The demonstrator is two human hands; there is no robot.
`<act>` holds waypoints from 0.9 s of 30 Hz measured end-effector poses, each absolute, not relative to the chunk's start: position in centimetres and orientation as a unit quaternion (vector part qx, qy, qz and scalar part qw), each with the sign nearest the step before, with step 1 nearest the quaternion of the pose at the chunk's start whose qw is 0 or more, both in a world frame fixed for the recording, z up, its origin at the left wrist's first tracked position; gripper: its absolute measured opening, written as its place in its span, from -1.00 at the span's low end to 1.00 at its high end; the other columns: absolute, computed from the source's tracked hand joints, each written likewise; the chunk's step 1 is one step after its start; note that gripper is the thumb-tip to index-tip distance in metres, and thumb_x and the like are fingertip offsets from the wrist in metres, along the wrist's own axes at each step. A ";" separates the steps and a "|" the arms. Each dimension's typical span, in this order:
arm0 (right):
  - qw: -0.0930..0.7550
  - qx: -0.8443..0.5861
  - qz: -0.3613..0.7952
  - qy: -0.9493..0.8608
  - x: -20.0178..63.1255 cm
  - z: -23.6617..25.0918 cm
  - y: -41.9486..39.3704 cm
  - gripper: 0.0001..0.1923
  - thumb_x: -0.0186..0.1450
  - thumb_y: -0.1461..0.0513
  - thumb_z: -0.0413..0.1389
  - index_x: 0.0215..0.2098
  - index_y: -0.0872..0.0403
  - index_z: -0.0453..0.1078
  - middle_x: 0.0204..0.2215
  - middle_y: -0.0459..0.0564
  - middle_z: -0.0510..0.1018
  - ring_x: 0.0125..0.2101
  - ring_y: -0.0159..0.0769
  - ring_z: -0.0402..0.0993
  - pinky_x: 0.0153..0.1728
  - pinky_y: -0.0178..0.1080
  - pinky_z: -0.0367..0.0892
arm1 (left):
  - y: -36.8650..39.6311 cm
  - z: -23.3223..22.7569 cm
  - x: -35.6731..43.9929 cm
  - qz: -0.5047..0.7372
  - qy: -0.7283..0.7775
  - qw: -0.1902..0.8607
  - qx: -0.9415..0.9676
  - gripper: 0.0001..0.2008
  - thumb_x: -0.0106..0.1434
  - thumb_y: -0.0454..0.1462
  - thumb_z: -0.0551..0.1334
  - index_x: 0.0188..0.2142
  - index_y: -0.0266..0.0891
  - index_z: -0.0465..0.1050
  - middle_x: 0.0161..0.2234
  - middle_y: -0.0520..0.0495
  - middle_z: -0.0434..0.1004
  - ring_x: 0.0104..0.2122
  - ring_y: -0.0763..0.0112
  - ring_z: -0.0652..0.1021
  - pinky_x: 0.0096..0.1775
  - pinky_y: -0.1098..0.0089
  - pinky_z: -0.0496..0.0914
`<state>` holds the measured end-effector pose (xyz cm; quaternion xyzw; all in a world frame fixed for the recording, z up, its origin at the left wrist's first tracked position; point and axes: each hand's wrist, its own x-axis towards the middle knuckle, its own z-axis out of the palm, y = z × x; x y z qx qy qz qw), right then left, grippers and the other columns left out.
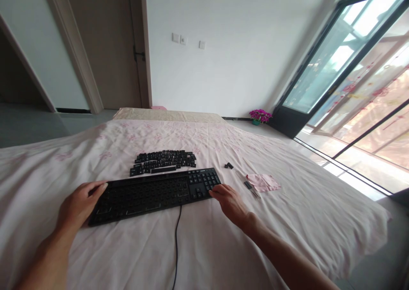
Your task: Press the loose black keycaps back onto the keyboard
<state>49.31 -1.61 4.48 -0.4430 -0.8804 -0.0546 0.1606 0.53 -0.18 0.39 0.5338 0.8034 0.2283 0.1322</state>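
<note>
A black wired keyboard (pixel 153 194) lies on a pale pink floral sheet (pixel 198 239), most of its main keys removed and the number pad still fitted. My left hand (pixel 78 204) rests on the keyboard's left end, fingers curled over its edge. My right hand (pixel 228 200) touches the right end by the number pad. Just beyond the keyboard, several loose black keycaps (pixel 162 161) are laid out in rows. The cable (pixel 175 239) runs toward me.
To the right of the keyboard lie two small black keycaps (pixel 228 166), a thin tool (pixel 251 187) and a pink cloth (pixel 263 181). A potted purple flower (pixel 260 116) stands on the floor by large glass doors (pixel 351 81). A door (pixel 105 47) is at the back left.
</note>
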 end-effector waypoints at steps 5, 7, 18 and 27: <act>0.116 -0.431 -0.114 -0.888 49.2 3.3 -2.0 -0.73 0.40 0.29 -0.08 -0.10 0.04 0.44 -0.32 0.01 0.47 -0.31 -0.25 0.32 -0.27 -0.20 0.24 | -0.3 0.7 0.6 0.224 0.806 0.123 0.534 -0.54 0.26 0.04 0.02 -0.05 -0.12 0.48 -0.02 -0.09 0.51 -0.12 0.20 0.51 -0.12 0.33 0.33; 0.112 -0.427 -0.122 -0.889 49.3 2.7 -2.0 -0.73 0.38 0.31 -0.05 -0.06 0.06 0.43 -0.32 0.03 0.46 -0.30 -0.23 0.31 -0.27 -0.19 0.24 | -0.4 0.9 0.8 0.221 0.807 0.120 0.534 -0.54 0.26 0.04 0.02 -0.05 -0.12 0.48 -0.01 -0.09 0.51 -0.12 0.20 0.51 -0.12 0.33 0.33; 0.262 -0.503 0.028 -0.823 50.8 4.2 -0.4 -0.53 0.26 0.46 -0.11 -0.12 -0.05 0.52 -0.23 -0.04 0.55 -0.23 -0.33 0.44 -0.16 -0.26 0.31 | -0.1 0.3 0.3 0.220 0.803 0.124 0.541 -0.54 0.26 0.06 0.00 -0.07 -0.10 0.48 0.03 -0.09 0.48 -0.07 0.15 0.50 -0.10 0.30 0.33; 0.190 -0.699 -0.066 -0.686 56.1 4.5 7.5 -0.70 0.37 0.21 -0.03 -0.05 -0.04 0.49 -0.14 -0.03 0.54 -0.19 -0.27 0.47 -0.29 -0.31 0.28 | 0.1 0.0 0.2 0.226 0.805 0.138 0.530 -0.54 0.24 0.08 -0.01 -0.10 -0.07 0.48 0.01 -0.07 0.49 -0.09 0.14 0.52 -0.09 0.27 0.34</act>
